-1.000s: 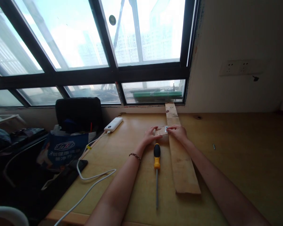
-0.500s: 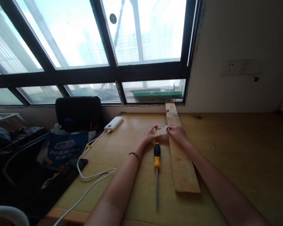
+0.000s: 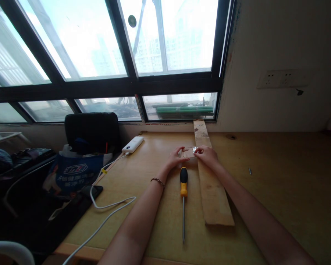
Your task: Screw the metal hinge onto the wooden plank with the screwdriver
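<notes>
A long wooden plank (image 3: 212, 191) lies on the wooden table (image 3: 278, 191), running from near me to the window sill. Against its left side sits a small wooden block (image 3: 188, 152), which my left hand (image 3: 175, 159) presses flat with the fingers spread on it. My right hand (image 3: 207, 154) rests on the plank and pinches a small silver metal hinge (image 3: 194, 149) at the seam between block and plank. A screwdriver (image 3: 183, 198) with a black and yellow handle lies just left of the plank, its tip toward me.
A white power bank (image 3: 132, 144) with a white cable (image 3: 105, 213) lies at the table's left. A single screw (image 3: 249, 171) rests to the right. Off the left edge stand a black chair (image 3: 92, 132) and a blue bag (image 3: 74, 173).
Both hands stay at the block and hinge; my right fingers shifted slightly on the hinge. The view tilted a little.
</notes>
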